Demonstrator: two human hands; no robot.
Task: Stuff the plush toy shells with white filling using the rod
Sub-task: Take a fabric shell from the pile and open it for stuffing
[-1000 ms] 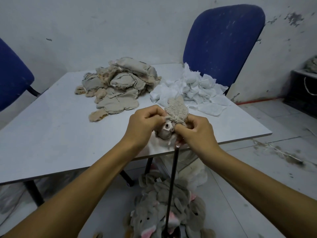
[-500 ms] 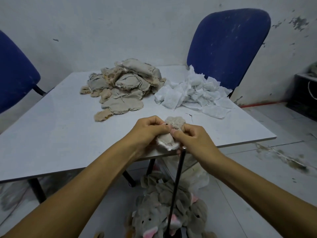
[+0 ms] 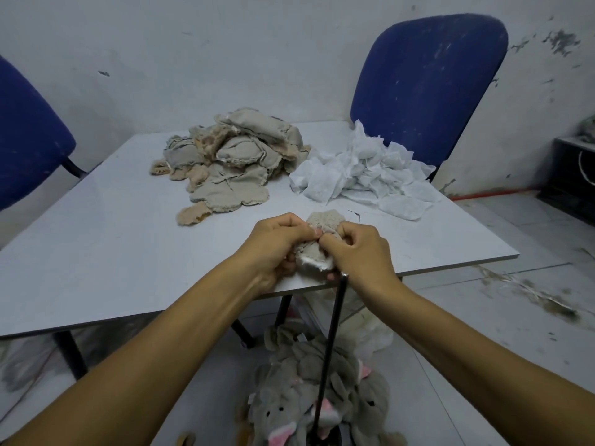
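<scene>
Beige and fuzzy, the plush shell [image 3: 317, 244] sits squeezed between the two hands, just above the near edge of the worktop [image 3: 128, 239]. The left hand [image 3: 277, 244] curls its fingers tight round the shell's left side. The right hand [image 3: 357, 249] pinches its right side. A bit of white filling [image 3: 310, 262] peeks out at the bottom. The thin black rod [image 3: 330, 349] stands up from the floor, and its top reaches just under the right hand. Farther back on the worktop lie a pile of flat shells [image 3: 231, 162] and a heap of white filling pieces [image 3: 360, 175]. Grey stuffed toys [image 3: 306, 397] sit on the floor.
</scene>
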